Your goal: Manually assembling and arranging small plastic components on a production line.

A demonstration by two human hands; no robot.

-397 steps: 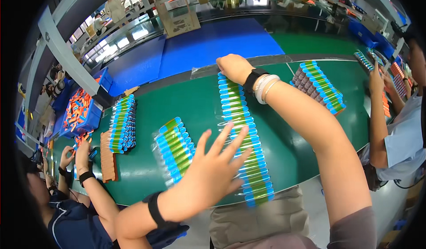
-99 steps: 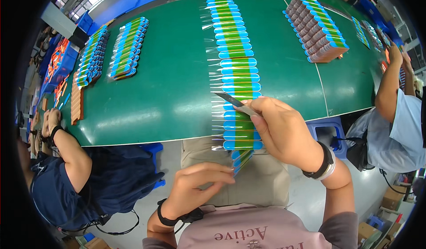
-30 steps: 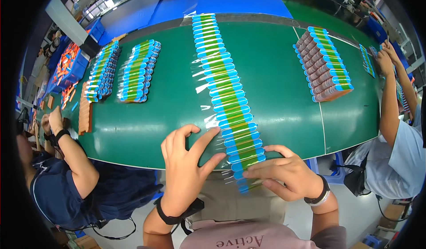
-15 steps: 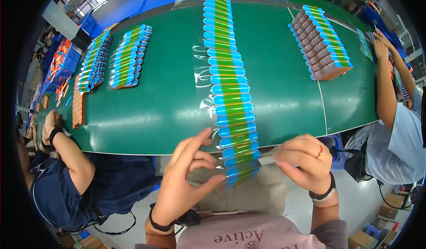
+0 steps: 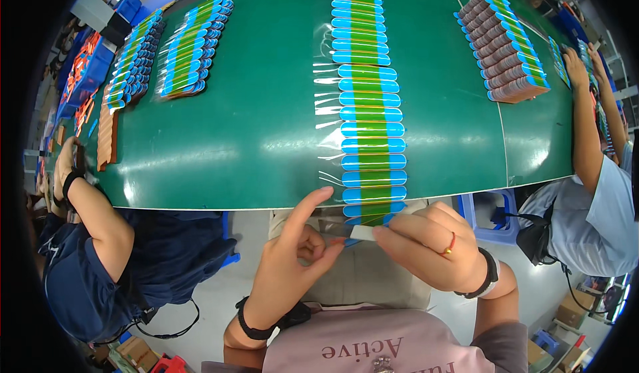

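A long row of round-ended blue-and-green pieces (image 5: pixel 373 129), joined with clear film along its left side, runs down the green table (image 5: pixel 266 153) and over its near edge. At the row's near end, my left hand (image 5: pixel 296 256) pinches the film between thumb and curled fingers, its index finger stretched forward. My right hand (image 5: pixel 436 246) is closed on a small flat white piece (image 5: pixel 363 232), held across the row's end. The bent end below it is partly hidden by my fingers.
Stacked blue-and-green pieces stand at the left (image 5: pixel 193 50), farther left (image 5: pixel 133 63) and right (image 5: pixel 509 50). A blue bin (image 5: pixel 93 73) holds orange items. Co-workers sit on both sides, one arm (image 5: pixel 103 230) at left, another's (image 5: pixel 586 127) at right. A blue stool (image 5: pixel 489 223) stands below the table.
My right hand has moved left onto the row's near end with the white piece. My left hand has closed from spread fingers to a pinch. The whole view has shifted slightly.
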